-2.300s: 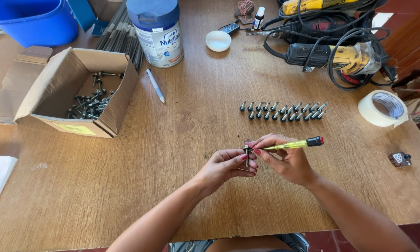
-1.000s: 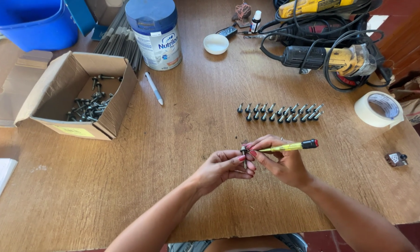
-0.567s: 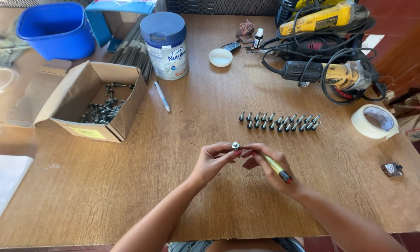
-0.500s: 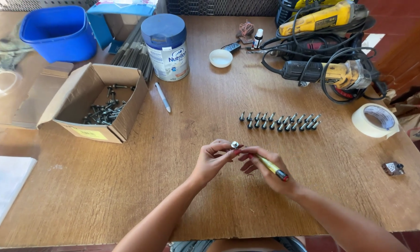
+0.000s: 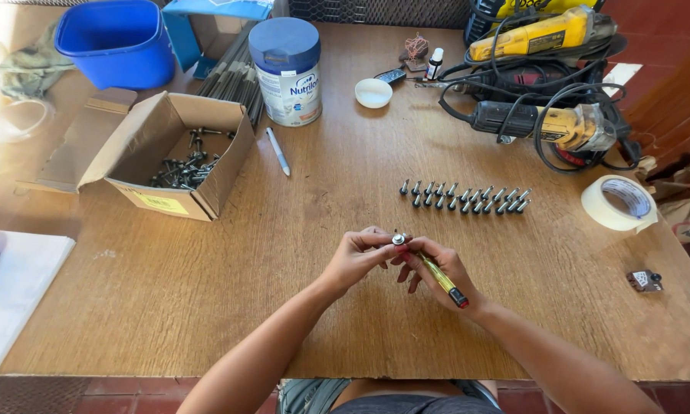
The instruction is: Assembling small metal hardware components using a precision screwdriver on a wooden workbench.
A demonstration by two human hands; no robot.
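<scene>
Left hand [image 5: 356, 259] pinches a small screw [image 5: 398, 239]; right hand [image 5: 437, 268] grips a yellow pen [image 5: 439, 277].
Screw looks light, stiff and slippery; best pinched by its shank, the row of screws [image 5: 463, 198] lying at 1 o'clock.

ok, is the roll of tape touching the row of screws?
Apart. The head view shows the roll of tape lying to the right of the row of screws, with a plain strip of bare table between them.

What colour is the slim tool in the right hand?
Yellow, with a red-and-black end; the tool lies in the right hand, head view.
</scene>
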